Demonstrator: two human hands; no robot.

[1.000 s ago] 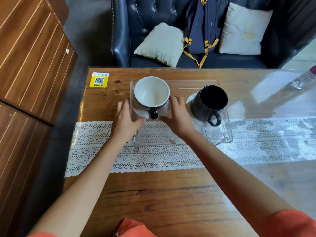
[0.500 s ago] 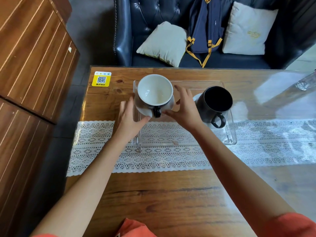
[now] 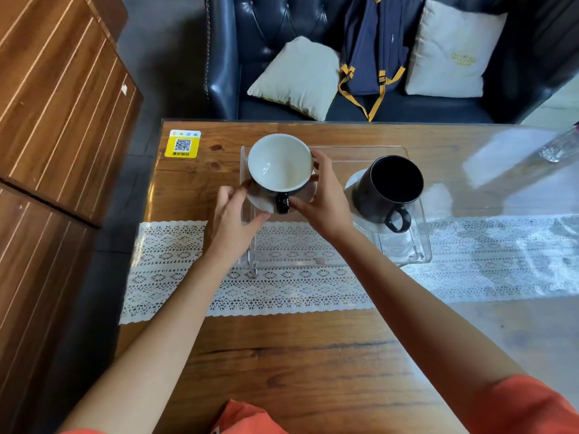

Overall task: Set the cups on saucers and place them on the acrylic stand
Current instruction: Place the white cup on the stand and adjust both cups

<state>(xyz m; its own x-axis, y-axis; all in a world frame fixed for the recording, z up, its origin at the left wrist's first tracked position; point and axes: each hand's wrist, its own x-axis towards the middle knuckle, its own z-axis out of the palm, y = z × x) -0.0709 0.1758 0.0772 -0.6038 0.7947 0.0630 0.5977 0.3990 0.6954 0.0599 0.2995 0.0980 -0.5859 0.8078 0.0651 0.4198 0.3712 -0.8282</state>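
A cup with a white inside and black handle (image 3: 279,166) stands on a white saucer (image 3: 261,203) at the left end of the clear acrylic stand (image 3: 404,250). My left hand (image 3: 233,219) pinches the saucer's left rim, thumb on its front edge. My right hand (image 3: 326,200) grips the saucer's right side, fingers reaching up beside the cup. A black cup (image 3: 391,187) sits on a second white saucer (image 3: 355,184) at the right end of the stand, handle toward me.
The stand rests on a white lace runner (image 3: 488,261) across a wooden table (image 3: 313,355). A yellow QR sticker (image 3: 182,144) lies at the far left corner, a clear bottle (image 3: 560,147) at the far right edge. Behind is a dark sofa with cushions and a backpack.
Both hands have carried the white-lined cup and its saucer farther back along the stand's left end. My right hand closed in around the saucer's right side. The black cup stayed put.
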